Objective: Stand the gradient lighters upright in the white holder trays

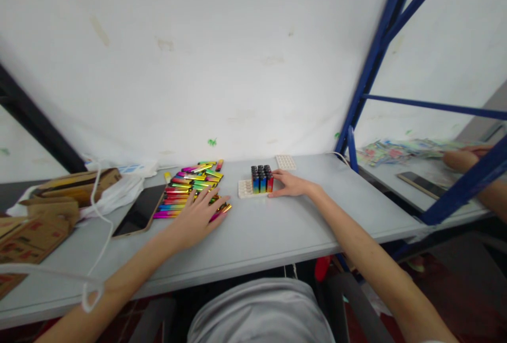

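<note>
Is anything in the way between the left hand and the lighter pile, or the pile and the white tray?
Nothing that I can see. The left hand is right over the lighter pile, and only grey tabletop shows between pile and white tray. The right hand is at the tray's right end.

Black-topped multicoloured lighters (262, 183) stand upright in rows on a white tray (246, 194), loose shiny lighters (174, 195) lying left.

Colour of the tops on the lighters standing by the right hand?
Black tops, best seen in the head view.
</note>
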`<state>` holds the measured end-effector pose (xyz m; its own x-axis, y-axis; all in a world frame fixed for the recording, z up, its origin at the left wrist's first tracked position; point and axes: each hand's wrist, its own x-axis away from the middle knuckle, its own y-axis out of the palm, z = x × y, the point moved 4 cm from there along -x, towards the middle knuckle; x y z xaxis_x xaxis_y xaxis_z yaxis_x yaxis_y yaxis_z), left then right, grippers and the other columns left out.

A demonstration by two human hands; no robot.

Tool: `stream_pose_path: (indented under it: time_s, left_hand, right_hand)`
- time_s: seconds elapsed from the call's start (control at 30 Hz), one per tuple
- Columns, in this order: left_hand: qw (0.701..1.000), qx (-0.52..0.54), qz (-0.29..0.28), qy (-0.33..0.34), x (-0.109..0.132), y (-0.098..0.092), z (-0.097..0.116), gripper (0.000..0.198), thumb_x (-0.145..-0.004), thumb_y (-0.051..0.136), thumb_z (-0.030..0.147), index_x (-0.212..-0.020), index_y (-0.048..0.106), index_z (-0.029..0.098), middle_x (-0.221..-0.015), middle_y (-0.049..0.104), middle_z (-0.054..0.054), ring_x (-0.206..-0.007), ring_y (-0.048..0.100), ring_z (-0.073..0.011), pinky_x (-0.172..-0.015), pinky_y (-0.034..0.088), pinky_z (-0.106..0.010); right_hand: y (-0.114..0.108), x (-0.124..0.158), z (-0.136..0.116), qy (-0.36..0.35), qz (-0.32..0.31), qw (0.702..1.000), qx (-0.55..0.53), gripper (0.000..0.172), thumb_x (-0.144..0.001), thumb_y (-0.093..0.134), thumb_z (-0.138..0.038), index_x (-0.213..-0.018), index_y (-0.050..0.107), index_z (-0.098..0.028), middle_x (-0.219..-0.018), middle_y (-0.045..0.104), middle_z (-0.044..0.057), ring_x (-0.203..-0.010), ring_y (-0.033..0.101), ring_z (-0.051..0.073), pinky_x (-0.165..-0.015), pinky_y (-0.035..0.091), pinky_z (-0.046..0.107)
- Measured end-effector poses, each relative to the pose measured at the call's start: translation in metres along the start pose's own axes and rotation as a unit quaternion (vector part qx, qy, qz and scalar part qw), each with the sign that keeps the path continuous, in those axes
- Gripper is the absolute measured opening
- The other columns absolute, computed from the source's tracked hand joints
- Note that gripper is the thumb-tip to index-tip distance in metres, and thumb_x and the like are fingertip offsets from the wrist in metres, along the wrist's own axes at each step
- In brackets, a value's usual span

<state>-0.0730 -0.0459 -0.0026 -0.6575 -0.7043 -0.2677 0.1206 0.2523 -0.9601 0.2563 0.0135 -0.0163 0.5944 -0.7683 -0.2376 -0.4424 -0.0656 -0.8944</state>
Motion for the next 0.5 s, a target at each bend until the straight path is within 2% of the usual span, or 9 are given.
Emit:
stream_pose_path:
  time_s: [0.1,0.2,0.3,0.37,0.5]
  left_hand:
    - [0.999,0.04,-0.011,0.008,-0.022,-0.001,-0.017,0.058,-0.102,0.035,0.06,-0.146,0.057,0.029,-0.15,0.055,-0.012,-0.145,0.043,-0.0328,-0.117,0.036,-0.056]
    - [0.998,0.057,0.01,-0.006,-0.059,-0.008,-0.05,0.06,-0.104,0.028,0.053,-0.143,0.058,0.018,-0.144,0.06,-0.015,-0.138,0.05,-0.0292,-0.119,0.036,-0.047]
    - [0.994,0.025,0.002,-0.104,-0.101,-0.008,-0.093,0.055,-0.101,0.034,0.049,-0.136,0.064,0.019,-0.133,0.067,-0.014,-0.127,0.058,-0.0318,-0.113,0.042,-0.047]
    - [0.986,-0.005,-0.034,-0.163,-0.124,0.0,-0.114,0.055,-0.1,0.036,0.049,-0.133,0.067,0.019,-0.131,0.067,-0.017,-0.124,0.06,-0.0353,-0.108,0.044,-0.05]
    - [0.976,-0.037,-0.095,-0.193,-0.153,0.02,-0.129,0.056,-0.1,0.032,0.046,-0.132,0.067,0.017,-0.138,0.061,-0.022,-0.126,0.057,-0.0414,-0.1,0.047,-0.056]
  right_hand:
    - [0.001,-0.001,0.001,-0.003,0.0,1.0,0.002,0.073,-0.085,0.073,-0.066,-0.138,0.062,-0.016,-0.144,0.057,0.017,-0.133,0.056,0.033,-0.118,0.042,0.048]
    - [0.001,-0.001,0.001,-0.008,0.004,1.0,-0.004,0.072,-0.085,0.073,-0.065,-0.137,0.063,-0.016,-0.144,0.057,0.018,-0.133,0.056,0.034,-0.118,0.043,0.049]
    - [0.0,0.0,0.0,-0.006,0.0,1.0,-0.006,0.073,-0.085,0.073,-0.065,-0.136,0.063,-0.015,-0.144,0.057,0.019,-0.132,0.056,0.034,-0.118,0.042,0.049]
    - [-0.001,0.0,-0.002,-0.004,-0.004,1.0,-0.008,0.074,-0.085,0.073,-0.065,-0.138,0.062,-0.014,-0.144,0.056,0.019,-0.132,0.056,0.034,-0.118,0.042,0.048]
    - [-0.002,0.0,-0.003,0.003,-0.005,1.0,-0.012,0.078,-0.084,0.073,-0.067,-0.141,0.06,-0.015,-0.145,0.056,0.019,-0.133,0.055,0.034,-0.118,0.041,0.049]
